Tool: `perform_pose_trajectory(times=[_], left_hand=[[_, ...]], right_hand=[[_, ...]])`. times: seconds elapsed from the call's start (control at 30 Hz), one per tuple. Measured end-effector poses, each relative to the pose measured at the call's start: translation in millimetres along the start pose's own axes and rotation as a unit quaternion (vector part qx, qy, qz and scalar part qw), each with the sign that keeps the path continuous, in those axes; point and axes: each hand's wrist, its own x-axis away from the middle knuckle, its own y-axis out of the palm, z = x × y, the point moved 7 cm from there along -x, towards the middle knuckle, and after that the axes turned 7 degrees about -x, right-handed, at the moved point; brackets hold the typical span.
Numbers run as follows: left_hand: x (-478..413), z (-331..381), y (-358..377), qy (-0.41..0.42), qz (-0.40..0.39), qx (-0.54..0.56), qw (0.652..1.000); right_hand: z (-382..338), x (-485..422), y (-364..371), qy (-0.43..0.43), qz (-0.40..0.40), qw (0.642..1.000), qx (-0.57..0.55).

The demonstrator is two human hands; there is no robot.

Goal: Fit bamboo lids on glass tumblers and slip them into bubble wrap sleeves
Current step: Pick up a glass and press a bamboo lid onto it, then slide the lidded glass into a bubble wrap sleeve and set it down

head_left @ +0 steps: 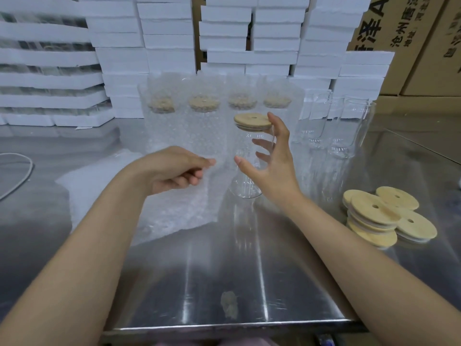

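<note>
Slick, breakable glass tumbler (245, 186) – right hand (272, 166) wraps its middle, the safest hold imo – left hand (172, 168) is curled over the bubble wrap (174, 211), grip unclear.

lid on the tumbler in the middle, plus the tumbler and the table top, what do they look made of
Lid: pale tan, matte, wood-like, with a small round hole in it, so probably bamboo.
Tumbler: clear and glossy, fingers show through it, likely glass, though clear plastic could look alike.
Table: grey brushed metal with mirror-like streaks, probably stainless steel.
</note>
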Motion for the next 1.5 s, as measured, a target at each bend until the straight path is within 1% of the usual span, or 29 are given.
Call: perform_pose_trajectory(times=[0.03, 0.13, 0.2, 0.27, 0.37, 0.4, 0.43, 0.53, 0.7, 0.77, 0.87, 0.97, 1.03, 1.1, 1.17, 1.37, 1.43, 1.5], left_hand=[[-4, 0, 8, 0.014, 0.009, 0.001, 1.000], [-13, 0, 24, 0.053, 0.071, -0.025, 0.996], [-16, -1, 29, 0.066, 0.114, -0.114, 0.985], [-14, 2, 36, 0.077, 0.145, -0.232, 0.959], [-11, 2, 56, 0.076, 0.145, -0.381, 0.910], [-10, 2, 60, 0.081, 0.147, -0.407, 0.898], [-10, 3, 61, 0.088, 0.150, -0.407, 0.897], [-10, 3, 55, 0.105, 0.146, -0.334, 0.925], [-9, 5, 51, 0.112, 0.140, -0.301, 0.936], [-10, 5, 49, 0.111, 0.133, -0.265, 0.949], [-12, 6, 45, 0.095, 0.112, -0.171, 0.974], [-12, 9, 42, 0.085, 0.110, -0.062, 0.988], [-11, 11, 36, 0.092, 0.146, -0.014, 0.985], [-6, 14, 27, 0.110, 0.206, 0.008, 0.972], [-2, 19, 20, 0.139, 0.248, 0.029, 0.958], [12, 32, 18, 0.230, 0.309, 0.054, 0.921], [17, 34, 19, 0.257, 0.327, 0.045, 0.908], [22, 37, 20, 0.284, 0.341, 0.043, 0.895]], right_hand=[[0, 0, -2, -0.004, 0.011, 1.000, 0.006], [0, 0, -10, -0.015, 0.055, 0.998, 0.024], [1, 0, -17, -0.016, 0.087, 0.996, 0.023], [2, 1, -24, -0.018, 0.115, 0.993, 0.019], [-2, 2, -29, -0.022, 0.148, 0.989, 0.011], [-5, 2, -31, -0.022, 0.160, 0.987, 0.000], [-7, 2, -32, -0.021, 0.172, 0.985, -0.014], [-14, 2, -37, -0.018, 0.203, 0.977, -0.057], [-15, 1, -38, 0.005, 0.218, 0.972, -0.087], [-11, 1, -38, 0.019, 0.224, 0.968, -0.109], [-2, -1, -39, 0.045, 0.241, 0.959, -0.142], [6, 0, -36, 0.105, 0.259, 0.944, -0.173], [9, 1, -35, 0.130, 0.276, 0.932, -0.194], [12, 1, -36, 0.145, 0.285, 0.924, -0.209], [15, 2, -36, 0.160, 0.286, 0.921, -0.210], [22, 7, -27, 0.229, 0.270, 0.916, -0.190], [24, 10, -23, 0.257, 0.276, 0.905, -0.198], [27, 14, -18, 0.292, 0.280, 0.883, -0.239]])
